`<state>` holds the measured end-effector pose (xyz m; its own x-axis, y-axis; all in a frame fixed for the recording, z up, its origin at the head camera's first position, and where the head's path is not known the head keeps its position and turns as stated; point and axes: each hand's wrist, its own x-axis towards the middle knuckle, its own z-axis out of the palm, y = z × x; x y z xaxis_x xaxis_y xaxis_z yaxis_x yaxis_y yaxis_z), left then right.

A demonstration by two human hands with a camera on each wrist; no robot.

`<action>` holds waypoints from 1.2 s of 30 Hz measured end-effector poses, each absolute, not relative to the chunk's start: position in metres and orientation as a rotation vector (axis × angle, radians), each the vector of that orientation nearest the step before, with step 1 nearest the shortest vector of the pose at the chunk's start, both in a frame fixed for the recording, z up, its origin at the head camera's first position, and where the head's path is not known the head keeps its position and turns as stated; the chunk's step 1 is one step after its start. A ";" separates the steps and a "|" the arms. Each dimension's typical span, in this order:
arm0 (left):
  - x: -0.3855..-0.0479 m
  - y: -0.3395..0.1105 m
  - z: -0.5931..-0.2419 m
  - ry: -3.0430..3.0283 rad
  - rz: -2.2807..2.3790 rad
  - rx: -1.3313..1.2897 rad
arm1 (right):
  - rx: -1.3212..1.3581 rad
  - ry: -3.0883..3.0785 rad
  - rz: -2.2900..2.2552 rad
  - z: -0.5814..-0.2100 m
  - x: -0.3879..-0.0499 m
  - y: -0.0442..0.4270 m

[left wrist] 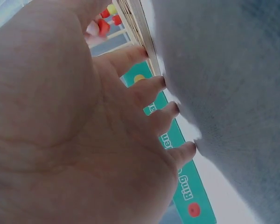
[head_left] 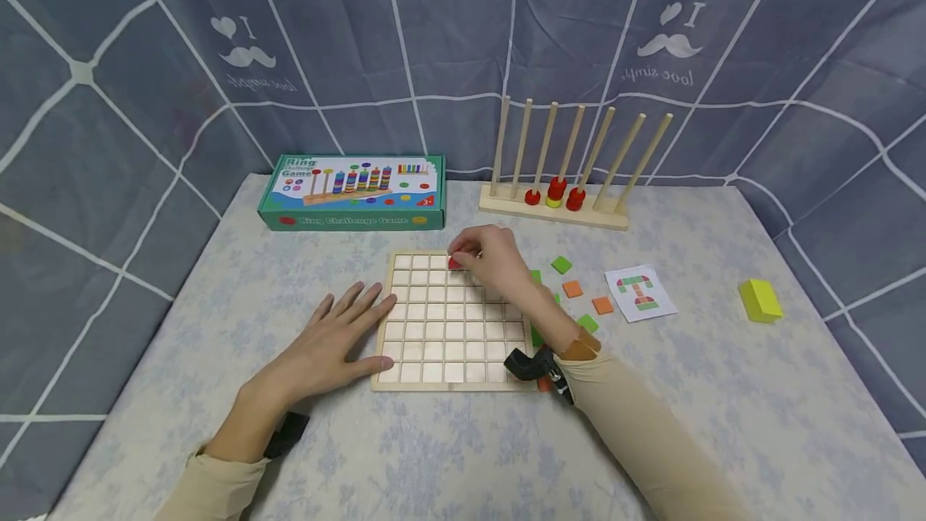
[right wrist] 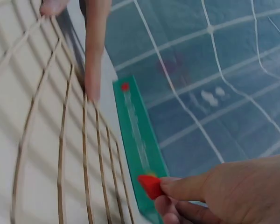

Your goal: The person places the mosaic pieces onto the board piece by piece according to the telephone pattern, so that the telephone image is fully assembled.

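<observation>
Piece in red (right wrist: pixel 150 185), small, is pinched between the thumb and fingers of the right hand (head_left: pixel 497 262) at the grid board's far side; whether it touches the board cannot be told. The wooden grid board (head_left: pixel 448 387) lies flat on the table (head_left: pixel 463 457), squares bare across most of its face. The left hand (head_left: pixel 329 348) rests palm down with fingers spread, index fingertip and thumb touching the board's left rim, the other fingertips on the table.

Along the board's right rim, partly hidden under the right forearm, are green tiles (head_left: pixel 536 276). Just beyond, toward the table's right edge, lie a loose green tile (head_left: pixel 561 264), two orange tiles (head_left: pixel 572 289) and another green one, then a white card (head_left: pixel 641 293) printed with a figure in red, green and orange. Well apart from these, near the table's right edge, sits a yellow block (head_left: pixel 760 301).

At the table's far edge, right of the middle, stands a peg rack (head_left: pixel 553 210) with seven upright pegs; red rings are on the third, fourth and fifth, with a yellow one beneath the fourth's red. Near the far left corner lies a green game box (head_left: pixel 352 193). Behind hangs a grey-blue curtain (head_left: pixel 463 47) with white lines.
</observation>
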<state>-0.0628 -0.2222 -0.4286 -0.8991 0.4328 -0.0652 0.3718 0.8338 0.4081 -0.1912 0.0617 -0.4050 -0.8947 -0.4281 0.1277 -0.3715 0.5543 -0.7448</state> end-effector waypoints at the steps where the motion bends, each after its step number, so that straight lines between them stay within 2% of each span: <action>1: -0.063 -0.222 -0.429 2.859 0.589 0.629 | -0.710 2.690 -1.267 -0.405 -0.190 0.054; 7: -0.063 -0.220 -0.430 2.850 0.604 0.629 | -0.746 2.633 -1.270 -0.419 -0.185 0.024; 15: -0.062 -0.218 -0.434 2.839 0.604 0.607 | -0.906 2.717 -1.181 -0.443 -0.178 0.017; 25: -0.060 -0.219 -0.434 2.845 0.584 0.612 | -1.101 2.946 -0.686 -0.437 -0.169 0.015; 30: -0.060 -0.220 -0.430 2.851 0.582 0.596 | -1.176 2.891 -0.662 -0.430 -0.168 0.025; 36: -0.063 -0.222 -0.428 2.843 0.570 0.598 | -1.060 2.823 -0.889 -0.417 -0.173 0.065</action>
